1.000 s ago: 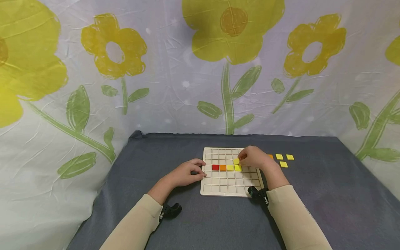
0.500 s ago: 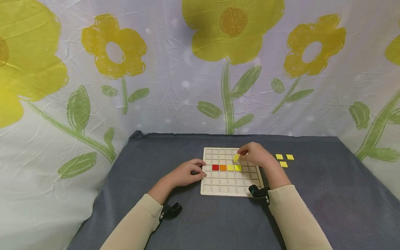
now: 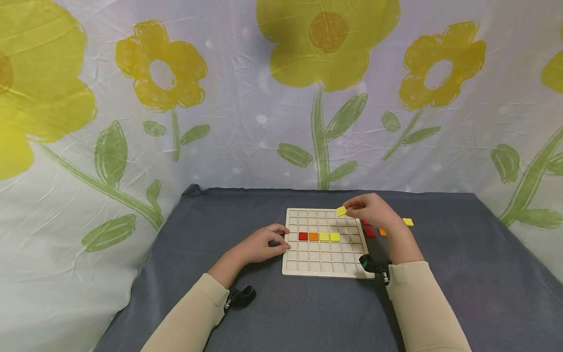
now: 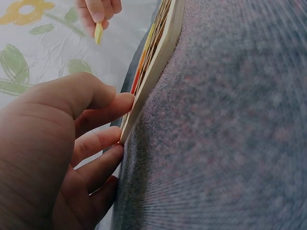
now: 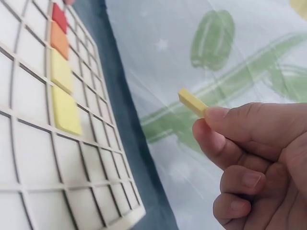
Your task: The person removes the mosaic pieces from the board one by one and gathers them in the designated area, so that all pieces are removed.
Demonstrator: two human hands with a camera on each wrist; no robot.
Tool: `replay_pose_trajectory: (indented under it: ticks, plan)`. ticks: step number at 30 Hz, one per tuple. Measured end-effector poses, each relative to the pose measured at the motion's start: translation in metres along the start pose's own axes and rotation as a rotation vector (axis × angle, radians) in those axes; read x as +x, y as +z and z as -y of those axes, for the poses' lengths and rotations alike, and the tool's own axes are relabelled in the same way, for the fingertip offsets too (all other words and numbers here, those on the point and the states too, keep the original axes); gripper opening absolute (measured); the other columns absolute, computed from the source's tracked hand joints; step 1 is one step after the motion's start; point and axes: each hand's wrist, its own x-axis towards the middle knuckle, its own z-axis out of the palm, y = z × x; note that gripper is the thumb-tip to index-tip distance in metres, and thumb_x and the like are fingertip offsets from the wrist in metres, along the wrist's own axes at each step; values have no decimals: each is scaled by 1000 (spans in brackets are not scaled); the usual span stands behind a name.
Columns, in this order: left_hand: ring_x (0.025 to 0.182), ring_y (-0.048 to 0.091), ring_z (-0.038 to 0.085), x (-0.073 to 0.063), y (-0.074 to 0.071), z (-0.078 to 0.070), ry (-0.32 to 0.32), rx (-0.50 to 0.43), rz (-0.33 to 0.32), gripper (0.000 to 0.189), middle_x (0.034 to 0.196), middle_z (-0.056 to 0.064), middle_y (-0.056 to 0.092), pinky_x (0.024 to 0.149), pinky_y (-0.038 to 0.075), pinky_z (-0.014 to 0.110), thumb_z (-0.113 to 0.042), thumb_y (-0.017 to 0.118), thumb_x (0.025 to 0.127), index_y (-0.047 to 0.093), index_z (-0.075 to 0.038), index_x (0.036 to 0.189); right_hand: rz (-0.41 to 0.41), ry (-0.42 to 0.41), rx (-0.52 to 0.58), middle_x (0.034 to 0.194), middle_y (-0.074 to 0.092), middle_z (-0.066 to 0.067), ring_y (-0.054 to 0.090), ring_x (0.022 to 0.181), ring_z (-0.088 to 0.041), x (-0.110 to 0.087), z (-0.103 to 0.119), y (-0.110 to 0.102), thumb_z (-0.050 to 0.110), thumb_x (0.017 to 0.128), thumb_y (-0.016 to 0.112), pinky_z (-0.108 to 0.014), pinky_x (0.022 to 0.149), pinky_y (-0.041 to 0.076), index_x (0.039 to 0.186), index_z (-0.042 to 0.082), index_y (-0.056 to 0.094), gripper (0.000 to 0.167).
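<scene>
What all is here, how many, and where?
Cloth: one, dark grey-blue, beneath the board.
Grid board: one, pale wood, on the cloth.
Board tiles: four (red, orange, two yellow), in a row.
Held tile: one, yellow, raised off the board.
Loose tiles: four visible (two red, orange, yellow), right of the board.
Backdrop: one, white with yellow flowers, behind.
Wrist cameras: two, black, at the wrists.
Sleeves: two, beige, on arms.
Left hand: one, touching the board's left edge.
Right hand: one, pinching the held tile.

Board: pale, gridded. Tiles: red, orange, yellow. Tabletop: dark blue-grey. Backdrop: white, yellow flowers, green leaves. Sleeves: beige.
</scene>
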Motion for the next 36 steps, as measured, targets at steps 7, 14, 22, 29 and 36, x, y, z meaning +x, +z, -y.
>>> replay_pose_trajectory:
  ticks: [7, 14, 22, 29, 36]
  plan:
    - [125, 56, 25, 0, 1, 1, -4, 0, -4, 15, 141, 8, 57, 99, 48, 44, -22, 69, 101, 82, -14, 102, -35, 51, 34, 132, 64, -20, 61, 117, -38, -12, -5, -20, 25, 103, 66, -56, 99, 48, 138, 5, 64, 41]
    - [126, 56, 26, 1, 1, 2, 3, 10, -4, 16, 141, 8, 57, 99, 48, 45, -23, 69, 101, 81, -12, 103, -74, 105, 28, 135, 60, -22, 58, 121, -39, -22, -17, -36, 27, 104, 64, -57, 103, 44, 140, 5, 61, 43]
    - [127, 55, 27, 1, 1, 2, 8, 13, -5, 15, 141, 8, 57, 101, 47, 45, -20, 69, 100, 81, -12, 102, -112, 118, 47, 140, 56, -25, 52, 126, -43, -36, -33, -52, 28, 105, 62, -61, 104, 41, 143, 3, 58, 46]
    - [127, 55, 27, 1, 1, 3, -4, 2, 2, 14, 141, 7, 57, 100, 48, 44, -21, 69, 100, 82, -13, 102, -147, 186, 57, 142, 52, -28, 47, 130, -45, -44, -47, -61, 30, 104, 63, -64, 108, 35, 144, 1, 55, 49]
    - [127, 55, 26, 1, 1, 3, -8, -3, 4, 14, 141, 7, 56, 100, 48, 45, -21, 69, 100, 82, -14, 102, -174, 248, 25, 146, 46, -32, 44, 130, -49, -52, -65, -69, 28, 106, 60, -68, 105, 35, 146, -4, 51, 52]
